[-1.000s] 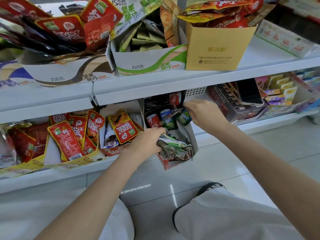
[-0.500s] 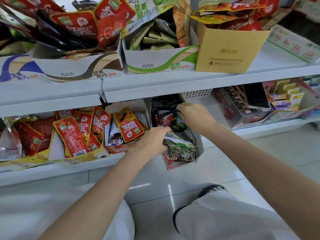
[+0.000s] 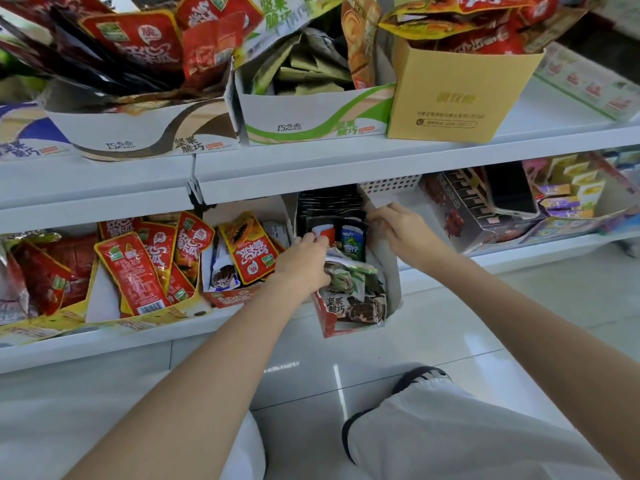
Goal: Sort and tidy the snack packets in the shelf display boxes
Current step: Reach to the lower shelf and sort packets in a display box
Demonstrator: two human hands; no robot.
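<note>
A red-and-white display box (image 3: 332, 325) juts over the lower shelf's front edge. Crumpled green and brown snack packets (image 3: 353, 289) fill its front. Behind them stand a small red-and-white packet (image 3: 326, 233) and a blue-green packet (image 3: 353, 240), with black packets (image 3: 329, 204) at the back. My left hand (image 3: 303, 263) lies over the box's left side, fingertips pinching the red-and-white packet. My right hand (image 3: 403, 233) reaches in from the right. Its curled fingers hold the upright packets' right edge beside the blue-green one.
Left of the box lie a papaya packet (image 3: 252, 252) and a tray of long red packets (image 3: 133, 271). To the right are a white perforated basket (image 3: 391, 184) and a dark box (image 3: 460, 220) with a phone (image 3: 510, 192) on it. The upper shelf holds a yellow carton (image 3: 460, 98) and a green-white box (image 3: 311, 119).
My left hand has let go of the green packets at the box's front and moved up to the small red-and-white packet. My right hand shifted slightly to the upright packets' right edge.
</note>
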